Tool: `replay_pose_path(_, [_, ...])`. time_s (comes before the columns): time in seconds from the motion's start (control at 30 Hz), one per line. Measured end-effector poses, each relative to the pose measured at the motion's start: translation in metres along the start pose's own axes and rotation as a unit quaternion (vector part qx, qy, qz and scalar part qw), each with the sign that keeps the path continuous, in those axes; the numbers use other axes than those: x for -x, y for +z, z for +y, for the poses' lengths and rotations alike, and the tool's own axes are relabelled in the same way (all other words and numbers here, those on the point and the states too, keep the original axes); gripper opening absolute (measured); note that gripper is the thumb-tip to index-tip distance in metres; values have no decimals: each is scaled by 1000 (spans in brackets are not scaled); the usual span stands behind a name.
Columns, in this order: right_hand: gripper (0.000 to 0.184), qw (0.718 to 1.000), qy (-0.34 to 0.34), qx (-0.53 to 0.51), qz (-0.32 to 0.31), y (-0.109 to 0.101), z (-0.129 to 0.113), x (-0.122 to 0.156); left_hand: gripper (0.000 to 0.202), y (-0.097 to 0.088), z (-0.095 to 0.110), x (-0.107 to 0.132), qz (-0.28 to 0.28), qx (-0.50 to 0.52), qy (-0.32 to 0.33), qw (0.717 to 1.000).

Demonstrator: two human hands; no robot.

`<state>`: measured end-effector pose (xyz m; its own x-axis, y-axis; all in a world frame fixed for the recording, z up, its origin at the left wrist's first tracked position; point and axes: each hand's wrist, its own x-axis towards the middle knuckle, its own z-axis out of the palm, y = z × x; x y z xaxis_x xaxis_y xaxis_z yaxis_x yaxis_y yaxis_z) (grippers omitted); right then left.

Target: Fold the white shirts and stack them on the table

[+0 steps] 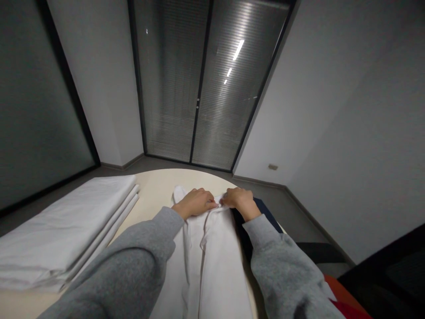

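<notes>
A white garment [212,261] lies lengthwise on a pale round table [156,186], running from the near edge to the far side. My left hand [194,203] and my right hand [239,200] both pinch its far end, fingers closed on the fabric, almost touching each other. Grey sleeves cover both forearms. The very tip of the cloth pokes out past my left hand.
A stack of folded white cloths [63,230] sits on the table's left part. A dark blue item [262,212] lies under my right wrist. A black chair [381,270] and something red [345,297] are at the lower right. Glass doors [202,88] stand ahead.
</notes>
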<state>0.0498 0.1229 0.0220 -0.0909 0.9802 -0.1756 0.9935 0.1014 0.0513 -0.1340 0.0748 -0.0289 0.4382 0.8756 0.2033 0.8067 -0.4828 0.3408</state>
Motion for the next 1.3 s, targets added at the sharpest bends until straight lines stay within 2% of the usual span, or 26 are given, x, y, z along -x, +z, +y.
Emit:
replay_pose_path(0.2, [52,1000,-5,-22,-13,-4,5,1,45,-1,0,2,-27,-34,52,998])
replay_pose_path(0.33, [48,998,-36,-56,2,-6,7,-2,42,-3,1,3,-39,-37,89,995])
replay_pose_path(0.53, [27,990,-58,-123,40,-8,20,-12,36,1,-1,1,-26,-22,69,997])
replay_pose_path(0.67, [19,979,-71,-172,78,-11,29,-17,33,3,1,3,-23,-49,85,995])
replay_pose_path(0.77, [23,967,-93,-220,88,-10,22,-18,25,5,7,5,-9,-92,102,990])
replay_pose_path(0.87, [33,953,-148,-258,61,-4,7,-13,22,6,10,3,-20,-121,91,988])
replay_pose_path(0.93, [37,946,-191,-258,37,-1,-3,-9,24,0,6,1,-34,-101,75,991])
replay_pose_path(1.0, [41,945,-228,-233,22,3,-11,-5,26,-14,-7,1,-29,-53,30,998])
replay_pose_path(1.07, [43,947,-258,-190,12,7,-18,0,29,-36,-26,4,7,-23,-73,997])
replay_pose_path(1.13, [37,950,-279,-140,0,14,-26,5,34,-59,-47,11,56,-33,-198,978])
replay_pose_path(1.2, [33,953,-288,-91,-6,21,-34,11,42,-76,-63,19,76,-64,-293,951])
replay_pose_path(1.3, [44,958,-284,-34,6,31,-45,24,62,-82,-71,25,49,-67,-357,930])
